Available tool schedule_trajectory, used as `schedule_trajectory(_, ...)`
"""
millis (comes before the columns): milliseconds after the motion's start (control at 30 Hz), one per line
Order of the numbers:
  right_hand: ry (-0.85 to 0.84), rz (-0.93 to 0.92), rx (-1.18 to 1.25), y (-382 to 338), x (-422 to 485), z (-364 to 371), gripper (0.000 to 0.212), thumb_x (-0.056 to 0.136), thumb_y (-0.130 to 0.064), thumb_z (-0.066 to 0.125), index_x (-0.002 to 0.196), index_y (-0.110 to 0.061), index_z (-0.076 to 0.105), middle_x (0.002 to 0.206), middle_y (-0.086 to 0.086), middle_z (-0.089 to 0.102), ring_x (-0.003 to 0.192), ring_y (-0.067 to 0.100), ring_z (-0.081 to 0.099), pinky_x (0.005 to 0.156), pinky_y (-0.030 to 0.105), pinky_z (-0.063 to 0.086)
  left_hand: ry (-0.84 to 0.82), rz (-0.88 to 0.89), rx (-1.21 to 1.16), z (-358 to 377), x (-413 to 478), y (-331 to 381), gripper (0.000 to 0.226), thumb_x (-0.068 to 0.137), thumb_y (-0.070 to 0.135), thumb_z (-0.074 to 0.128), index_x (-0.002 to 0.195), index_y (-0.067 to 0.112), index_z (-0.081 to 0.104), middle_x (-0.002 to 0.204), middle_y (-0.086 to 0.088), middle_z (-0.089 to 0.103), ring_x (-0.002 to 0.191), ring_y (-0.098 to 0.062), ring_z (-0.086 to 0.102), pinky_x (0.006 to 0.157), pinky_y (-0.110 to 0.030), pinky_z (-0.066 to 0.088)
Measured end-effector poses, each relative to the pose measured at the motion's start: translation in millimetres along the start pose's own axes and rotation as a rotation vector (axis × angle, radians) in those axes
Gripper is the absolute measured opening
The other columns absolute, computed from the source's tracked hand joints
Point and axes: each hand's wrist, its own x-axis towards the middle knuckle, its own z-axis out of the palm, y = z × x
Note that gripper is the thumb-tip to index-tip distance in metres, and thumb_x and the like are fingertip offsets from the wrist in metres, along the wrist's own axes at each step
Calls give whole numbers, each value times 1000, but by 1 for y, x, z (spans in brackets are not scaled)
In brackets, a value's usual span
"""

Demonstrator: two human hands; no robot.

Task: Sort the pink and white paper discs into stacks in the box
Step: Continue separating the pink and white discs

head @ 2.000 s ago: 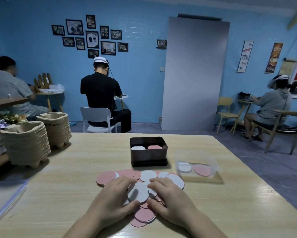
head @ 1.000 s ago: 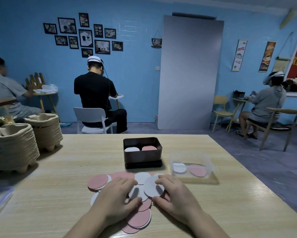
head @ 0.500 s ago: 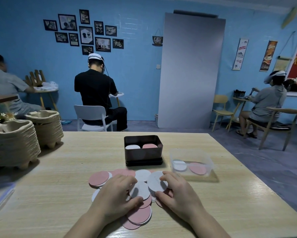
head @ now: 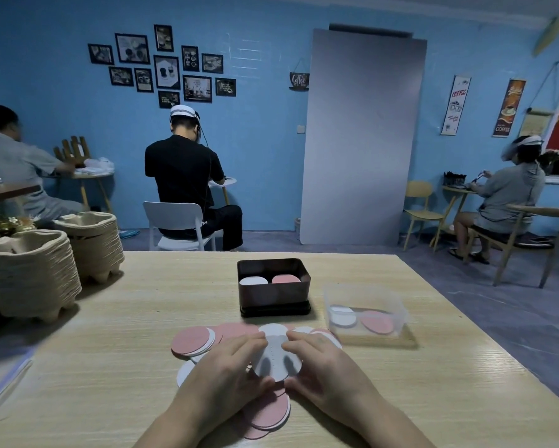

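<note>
Blue was the colour of the far wall, where a small hanging sign read "Coffee", and off to the right a white banner and a brown poster each bore the word "COFFEE". On the pale wooden table, the left hand and right hand together gripped one white disc, fingers curled over its far edge and thumbs at its near edge. Under and around both hands lay a loose pile of discs, pink and white overlapping. Just beyond the fingertips stood the dark box, holding a white stack on its left and a pink stack on its right. Beyond the right hand, to its right, sat a clear tub with one white and one pink disc inside. Well to the left of the left hand stood stacked pulp trays.
</note>
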Motion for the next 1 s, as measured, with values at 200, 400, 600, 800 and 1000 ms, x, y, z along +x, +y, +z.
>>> schedule_trajectory(200,20,-23,35,-6,1,7,46,88,-55,62,129,-39,50,148,-14,48,133,4,43,108,23,36,-43,-2,-43,-1,-1,-2,51,93,67,54,127,29,55,137,6,62,116,-13,64,85,-23,56)
schedule_trajectory(400,117,-26,60,-3,-3,4,41,89,-44,68,125,-31,56,145,-8,53,133,3,45,111,21,32,0,-42,-40,-3,0,2,50,82,48,67,126,27,57,116,7,71,99,-10,68,77,-23,54)
schedule_trajectory(600,103,-21,75,-3,-3,5,42,88,-45,68,126,-30,56,147,-8,50,137,3,41,112,24,31,8,27,-43,-5,0,2,30,82,20,79,104,29,60,95,15,66,81,-13,62,67,-17,43)
schedule_trajectory(800,57,7,68,-5,-3,6,41,89,-51,64,125,-37,53,153,-10,41,139,5,38,113,22,29,1,53,-40,-5,0,2,16,89,28,67,105,30,63,104,13,69,86,-11,63,69,-15,44)
schedule_trajectory(1000,33,7,47,-5,-1,4,36,86,-58,64,113,-34,58,146,-22,41,136,3,40,109,12,22,-1,46,-19,-7,1,4,6,92,30,63,98,28,62,94,16,63,77,-8,56,61,-14,37)
